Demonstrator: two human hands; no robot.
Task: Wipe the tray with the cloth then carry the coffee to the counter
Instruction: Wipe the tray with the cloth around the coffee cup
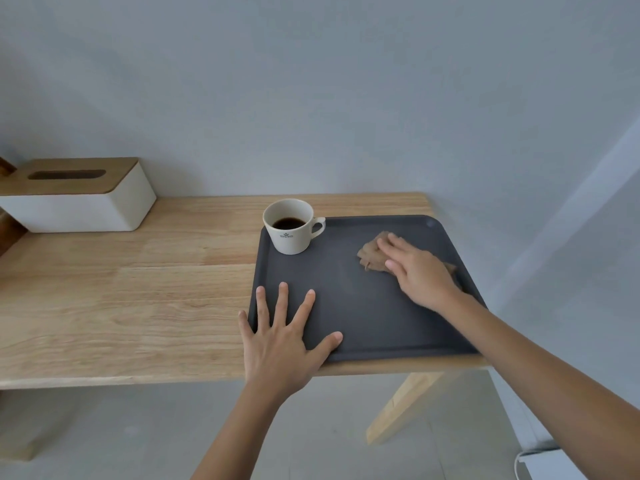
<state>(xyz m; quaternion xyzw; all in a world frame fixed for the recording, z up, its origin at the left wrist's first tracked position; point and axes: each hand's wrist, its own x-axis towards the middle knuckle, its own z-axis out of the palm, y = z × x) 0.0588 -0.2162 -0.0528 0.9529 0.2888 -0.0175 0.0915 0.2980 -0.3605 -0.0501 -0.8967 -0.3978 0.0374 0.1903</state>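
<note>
A dark grey tray (363, 317) lies on the right end of a wooden table (138, 299). A white cup (290, 226) with black coffee stands in the tray's far left corner, handle to the right. A brown cloth (371, 253) lies on the tray's right side. My right hand (417, 271) presses flat on the cloth and covers most of it. My left hand (280, 337) rests flat with fingers spread on the tray's near left corner, holding nothing.
A white tissue box (79, 197) with a wooden lid stands at the table's far left against the wall. The wall runs close behind the table. The table's right edge and a slanted wooden leg (405, 403) sit just past the tray.
</note>
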